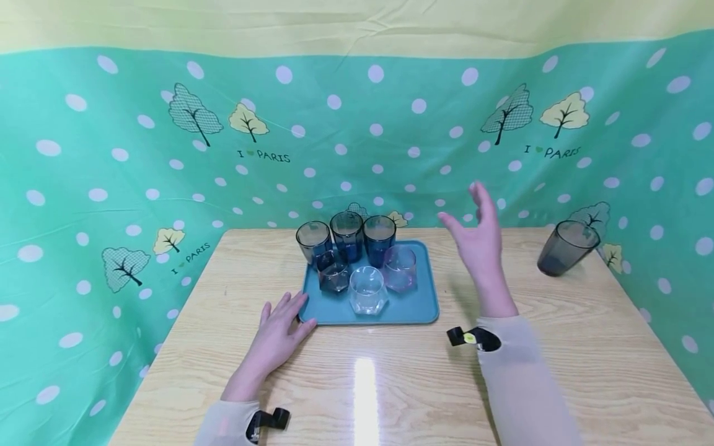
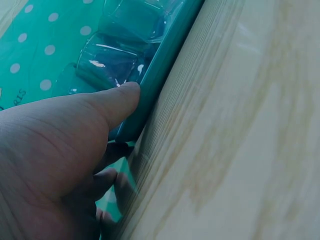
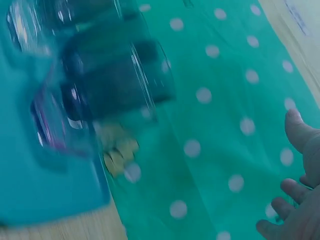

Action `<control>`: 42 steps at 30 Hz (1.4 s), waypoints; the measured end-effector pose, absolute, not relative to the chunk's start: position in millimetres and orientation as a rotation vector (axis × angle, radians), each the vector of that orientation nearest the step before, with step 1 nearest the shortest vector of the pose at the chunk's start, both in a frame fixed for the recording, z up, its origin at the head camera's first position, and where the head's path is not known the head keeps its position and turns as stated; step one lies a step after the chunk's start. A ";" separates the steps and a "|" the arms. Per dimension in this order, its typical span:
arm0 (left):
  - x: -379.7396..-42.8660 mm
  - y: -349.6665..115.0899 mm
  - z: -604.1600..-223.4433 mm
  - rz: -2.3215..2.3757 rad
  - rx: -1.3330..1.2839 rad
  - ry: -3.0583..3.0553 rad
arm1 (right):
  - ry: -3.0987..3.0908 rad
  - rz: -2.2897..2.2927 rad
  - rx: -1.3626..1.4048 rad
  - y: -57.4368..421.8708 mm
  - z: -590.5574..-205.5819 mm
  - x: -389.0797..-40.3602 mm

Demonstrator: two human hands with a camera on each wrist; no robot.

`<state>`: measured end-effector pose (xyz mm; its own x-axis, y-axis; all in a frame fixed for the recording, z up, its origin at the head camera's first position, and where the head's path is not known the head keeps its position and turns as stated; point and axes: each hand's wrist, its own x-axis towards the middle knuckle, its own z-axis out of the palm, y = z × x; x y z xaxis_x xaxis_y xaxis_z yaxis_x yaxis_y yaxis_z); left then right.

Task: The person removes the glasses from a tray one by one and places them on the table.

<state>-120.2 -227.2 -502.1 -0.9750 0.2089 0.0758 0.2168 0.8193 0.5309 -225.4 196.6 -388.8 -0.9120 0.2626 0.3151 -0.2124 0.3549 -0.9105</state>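
My left hand (image 1: 279, 334) rests at the front left corner of a blue tray (image 1: 424, 285), fingers spread; in the left wrist view its thumb lies along the tray's rim. On the tray, a clear short glass (image 1: 368, 291), a dark short glass (image 1: 333, 272) and a pinkish short glass (image 1: 400, 269) sit in front of three tall dark tumblers (image 1: 347, 235). My right hand (image 1: 482, 248) is raised over the table to the right of the tray, thumb and fingers apart, holding nothing. In the right wrist view this hand (image 3: 300, 195) shows at the right edge.
A tall grey tumbler (image 1: 568, 248) stands apart at the back right of the wooden table (image 1: 586, 347). A green dotted cloth (image 1: 334, 142) hangs behind the table and along both sides. A bright light reflection lies on the front of the tabletop.
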 end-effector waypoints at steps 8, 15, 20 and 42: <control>-120.6 -227.5 -502.6 -0.870 -0.350 -2.981 | -2.348 1.656 0.066 145.6 -394.2 -234.7; -121.7 -227.5 -504.4 -0.866 -0.350 -2.991 | -2.546 1.510 0.140 117.6 -404.0 -243.2; -121.0 -226.9 -503.4 -0.868 -0.351 -2.989 | -2.619 1.466 0.158 107.8 -410.8 -248.0; -121.1 -227.6 -502.6 -0.878 -0.348 -2.988 | -2.811 1.380 0.175 97.8 -425.7 -258.8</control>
